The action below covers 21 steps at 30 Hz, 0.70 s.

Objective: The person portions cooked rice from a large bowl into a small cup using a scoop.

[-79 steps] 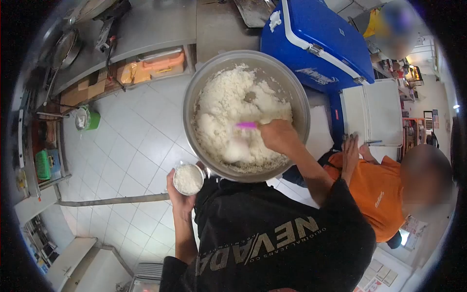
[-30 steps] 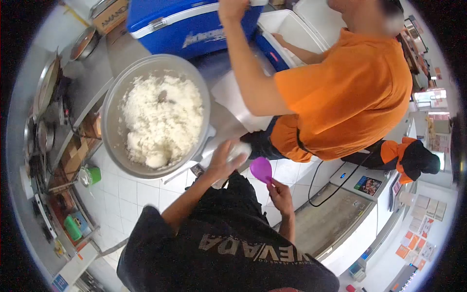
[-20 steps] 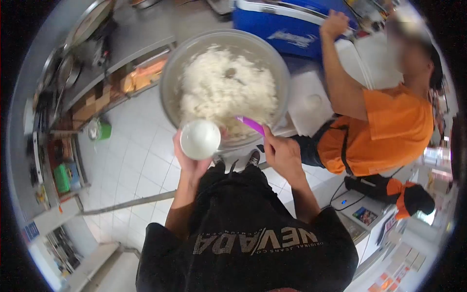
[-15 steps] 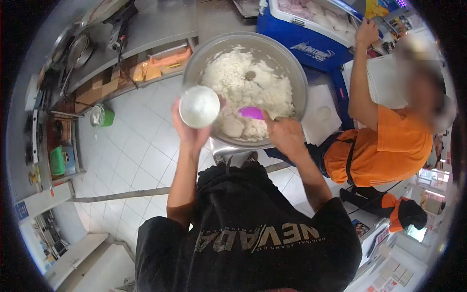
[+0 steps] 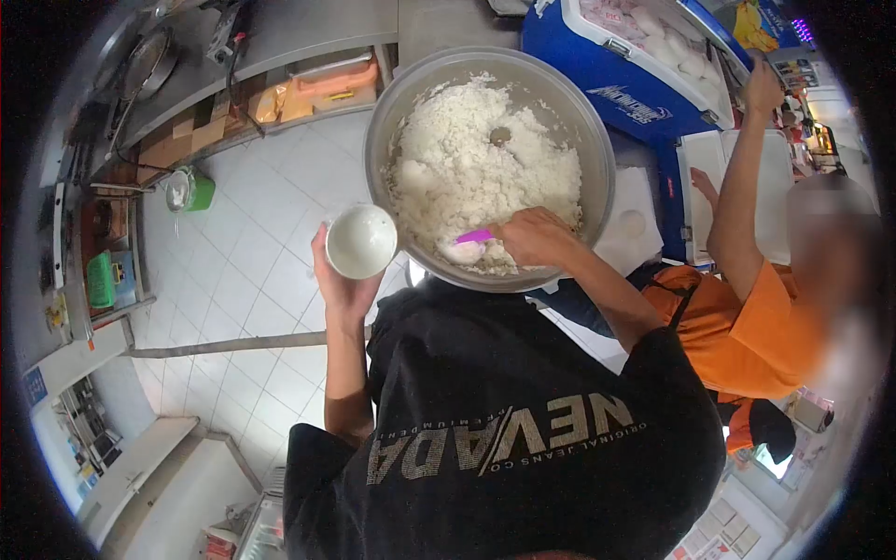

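A large round metal pot point(image 5: 597, 159) holds a heap of white rice point(image 5: 476, 159). My left hand point(image 5: 343, 285) is wrapped round a white cup point(image 5: 361, 242), whose open top faces the camera beside the pot's lower left rim; no rice shows inside it. Over the pot's near side, my right hand point(image 5: 537, 238) grips a purple scoop point(image 5: 474, 236). The scoop's head is down at the rice, partly covered by a white clump.
A blue cooler point(image 5: 625, 107) with its lid raised holds white bags. Beside it, a co-worker in an orange shirt point(image 5: 765, 336) has one arm up at the lid. A metal counter point(image 5: 308, 42) and a green bucket point(image 5: 201, 193) are at the left.
The cup in my left hand has moved away from above the pot to beside its rim. My right hand has lowered the scoop into the rice. The cooler lid stands further open.
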### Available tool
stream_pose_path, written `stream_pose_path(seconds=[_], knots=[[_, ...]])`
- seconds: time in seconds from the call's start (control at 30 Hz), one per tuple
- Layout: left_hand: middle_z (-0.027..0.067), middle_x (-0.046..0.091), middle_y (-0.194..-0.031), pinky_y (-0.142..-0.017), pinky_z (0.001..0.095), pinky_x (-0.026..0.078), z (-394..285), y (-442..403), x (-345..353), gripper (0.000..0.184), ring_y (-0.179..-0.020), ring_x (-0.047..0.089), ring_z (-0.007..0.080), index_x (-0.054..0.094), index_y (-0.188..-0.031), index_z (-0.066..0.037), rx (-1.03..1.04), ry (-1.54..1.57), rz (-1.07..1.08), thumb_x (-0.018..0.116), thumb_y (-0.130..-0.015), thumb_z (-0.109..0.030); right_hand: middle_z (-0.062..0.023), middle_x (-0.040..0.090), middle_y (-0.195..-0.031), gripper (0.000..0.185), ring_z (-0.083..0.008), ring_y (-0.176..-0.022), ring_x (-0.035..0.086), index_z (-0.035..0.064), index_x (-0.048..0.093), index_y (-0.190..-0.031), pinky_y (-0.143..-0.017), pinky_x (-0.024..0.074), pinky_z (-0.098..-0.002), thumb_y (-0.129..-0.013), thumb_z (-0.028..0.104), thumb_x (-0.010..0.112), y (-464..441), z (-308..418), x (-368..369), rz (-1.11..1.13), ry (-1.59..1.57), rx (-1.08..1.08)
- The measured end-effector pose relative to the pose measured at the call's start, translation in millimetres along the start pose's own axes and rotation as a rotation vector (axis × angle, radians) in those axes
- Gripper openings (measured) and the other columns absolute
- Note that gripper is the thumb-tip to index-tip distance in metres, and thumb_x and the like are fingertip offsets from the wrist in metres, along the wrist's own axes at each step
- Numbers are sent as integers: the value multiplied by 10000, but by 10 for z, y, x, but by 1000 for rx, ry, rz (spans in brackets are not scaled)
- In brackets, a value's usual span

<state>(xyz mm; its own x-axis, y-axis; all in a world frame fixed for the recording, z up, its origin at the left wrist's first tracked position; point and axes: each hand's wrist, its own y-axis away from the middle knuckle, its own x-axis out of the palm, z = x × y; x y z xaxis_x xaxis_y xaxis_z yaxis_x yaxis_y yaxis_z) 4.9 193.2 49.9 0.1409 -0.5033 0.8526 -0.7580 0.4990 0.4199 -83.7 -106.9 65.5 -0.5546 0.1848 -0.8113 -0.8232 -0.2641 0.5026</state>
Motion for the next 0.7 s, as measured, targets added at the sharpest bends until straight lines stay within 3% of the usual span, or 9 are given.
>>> stream_pose_path(seconds=[0.07, 0.17, 0.27, 0.37, 0.47, 0.5, 0.57, 0.63, 0.7], knots=[[130, 621, -1245, -1067, 484, 416, 35, 36, 11, 549, -1185, 569, 319, 576, -1265, -50, 35, 23, -58, 432, -992, -503, -207, 692, -816, 331, -384, -799, 688, 87, 725, -1062, -703, 529, -492, -776, 55, 563, -187, -92, 99, 53, -12, -28], [162, 614, -1214, -1028, 523, 418, 77, 49, 58, 569, -1168, 558, 369, 563, -1257, -41, 64, 49, -145, 420, -985, -520, -193, 675, -746, 209, -347, -704, 671, 52, 716, -935, -631, 500, -461, -774, 79, 586, -489, -331, 473, 44, -140, -178], [179, 611, -1208, -989, 521, 431, 68, 29, 23, 576, -1163, 555, 387, 561, -1258, -46, 84, 72, -148, 423, -981, -532, -195, 640, -675, 148, -311, -608, 615, 28, 697, -858, -582, 460, -442, -786, 113, 599, -807, -724, 597, 212, -435, -439], [181, 606, -1220, -961, 511, 439, 4, 63, 22, 568, -1168, 549, 387, 564, -1261, -63, 103, 33, -129, 434, -977, -537, -221, 611, -693, 135, -304, -601, 572, 8, 686, -875, -602, 436, -421, -813, 56, 576, -740, -842, 375, 246, -629, -458], [178, 603, -1228, -944, 503, 445, -59, 168, 41, 562, -1176, 543, 388, 564, -1265, -75, 124, -10, -155, 445, -974, -540, -192, 631, -668, 149, -312, -578, 589, 44, 704, -897, -572, 436, -453, -836, 121, 593, -531, -864, 60, 122, -442, -280], [177, 603, -1230, -940, 499, 447, -80, 191, 21, 560, -1179, 542, 386, 564, -1267, -77, 134, -19, -155, 448, -973, -540, -188, 667, -731, 218, -329, -687, 664, 101, 730, -978, -639, 496, -451, -838, 79, 566, -470, -722, -90, 15, -300, -221], [176, 604, -1229, -930, 491, 450, -76, 204, -9, 559, -1178, 543, 380, 564, -1268, -80, 132, -16, -167, 451, -972, -541, -183, 684, -778, 266, -342, -759, 684, 135, 737, -1006, -694, 524, -452, -829, 65, 551, -513, -326, -64, -93, -171, -9], [175, 606, -1223, -918, 482, 453, -68, 195, -24, 560, -1171, 546, 374, 566, -1266, -81, 119, 10, -194, 450, -972, -543, -205, 672, -831, 239, -336, -745, 668, 65, 720, -976, -690, 519, -474, -831, 59, 530, -632, -216, 101, -61, -88, 6], [175, 606, -1217, -906, 476, 453, -57, 211, -29, 554, -1158, 548, 367, 565, -1260, -82, 105, -2, -172, 449, -972, -541, -210, 668, -822, 226, -326, -762, 673, 54, 713, -970, -687, 519, -470, -825, 55, 540, -762, -308, 130, 121, -66, -58]])
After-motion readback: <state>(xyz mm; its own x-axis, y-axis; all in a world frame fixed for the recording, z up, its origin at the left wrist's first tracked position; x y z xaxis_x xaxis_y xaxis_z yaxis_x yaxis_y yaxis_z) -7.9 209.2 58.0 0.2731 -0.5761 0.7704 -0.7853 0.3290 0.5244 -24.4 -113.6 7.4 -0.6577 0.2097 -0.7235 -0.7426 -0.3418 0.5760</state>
